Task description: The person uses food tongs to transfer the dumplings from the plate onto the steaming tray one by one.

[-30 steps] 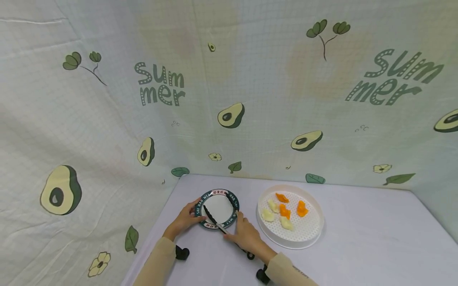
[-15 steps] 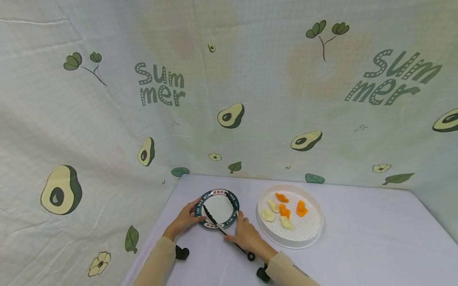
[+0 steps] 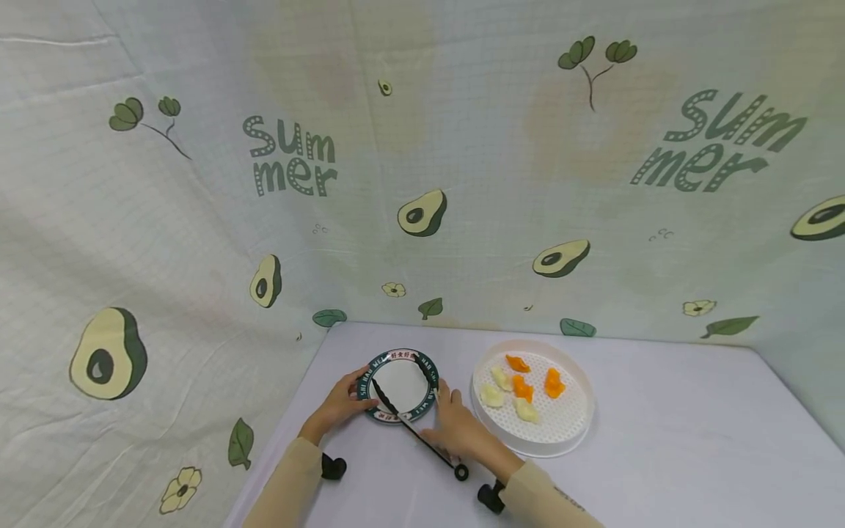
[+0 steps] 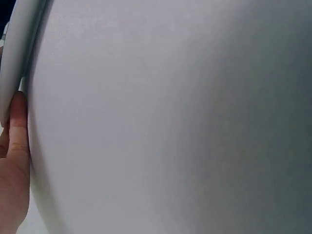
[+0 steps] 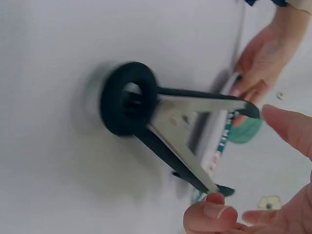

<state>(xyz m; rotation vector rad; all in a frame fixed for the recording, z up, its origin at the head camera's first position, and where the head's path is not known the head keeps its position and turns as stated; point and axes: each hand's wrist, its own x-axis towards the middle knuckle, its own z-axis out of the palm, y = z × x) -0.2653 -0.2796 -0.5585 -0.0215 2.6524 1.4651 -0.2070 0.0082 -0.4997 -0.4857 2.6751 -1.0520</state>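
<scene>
A pair of black and silver tongs (image 3: 430, 446) lies with its spread arms across a round plate (image 3: 401, 376) with a dark green lettered rim. My left hand (image 3: 338, 403) holds the plate's left edge, thumb on the rim. In the left wrist view, fingers (image 4: 18, 126) reach under the plate's edge (image 4: 19, 48). Beside the tongs, my right hand (image 3: 462, 429) has its thumb and fingers apart. The right wrist view shows the tongs (image 5: 178, 124) between the thumb and a fingertip, which is right at one arm; their ring end (image 5: 114, 105) faces the camera.
Right of the plate stands a round white perforated tray (image 3: 573, 422). Several orange pieces (image 3: 554, 383) and pale, dumpling-like pieces (image 3: 526, 411) lie in it. A printed cloth (image 3: 488, 183) hangs behind the white table (image 3: 686, 425).
My right hand has loosened from the tongs and shifted slightly right, its fingers spreading. More of the tongs' handle shows. My left hand keeps its hold on the plate.
</scene>
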